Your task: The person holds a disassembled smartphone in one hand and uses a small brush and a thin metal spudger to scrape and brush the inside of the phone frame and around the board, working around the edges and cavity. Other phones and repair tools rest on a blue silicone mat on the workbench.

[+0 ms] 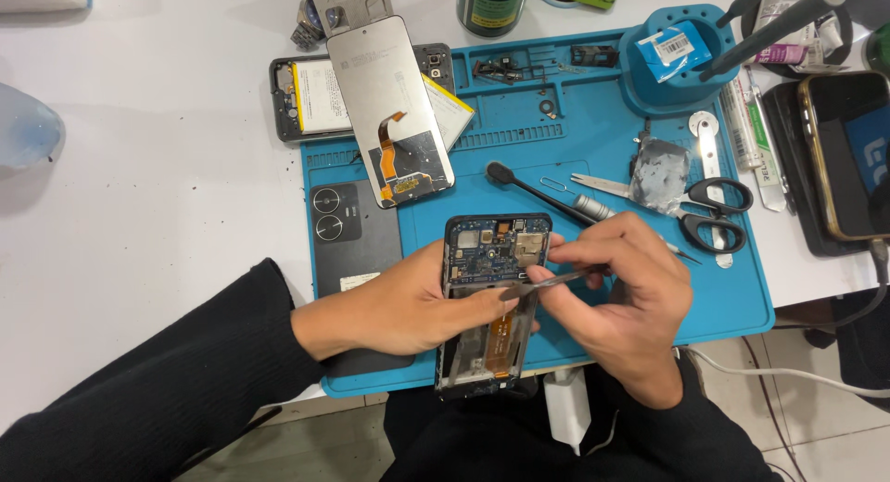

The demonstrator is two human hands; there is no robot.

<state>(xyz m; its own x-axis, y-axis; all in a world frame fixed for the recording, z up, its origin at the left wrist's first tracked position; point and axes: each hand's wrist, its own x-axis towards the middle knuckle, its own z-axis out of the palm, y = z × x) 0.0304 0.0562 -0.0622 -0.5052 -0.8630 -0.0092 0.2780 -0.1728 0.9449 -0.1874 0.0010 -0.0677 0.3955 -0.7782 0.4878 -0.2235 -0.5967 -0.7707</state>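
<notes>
Opened black smartphone frame with exposed circuit board [493,287] over blue silicone mat [742,297], gripped by left hand [408,306]. Right hand [630,297] pinched on slim metal tweezers [554,280], probing mid-board. Next: steady, fine lift.

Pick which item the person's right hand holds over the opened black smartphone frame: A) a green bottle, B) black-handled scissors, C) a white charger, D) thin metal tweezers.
D: the right hand pinches thin metal tweezers whose tips reach the opened black smartphone frame, which the left hand steadies; the black-handled scissors lie untouched on the blue silicone mat.
</notes>
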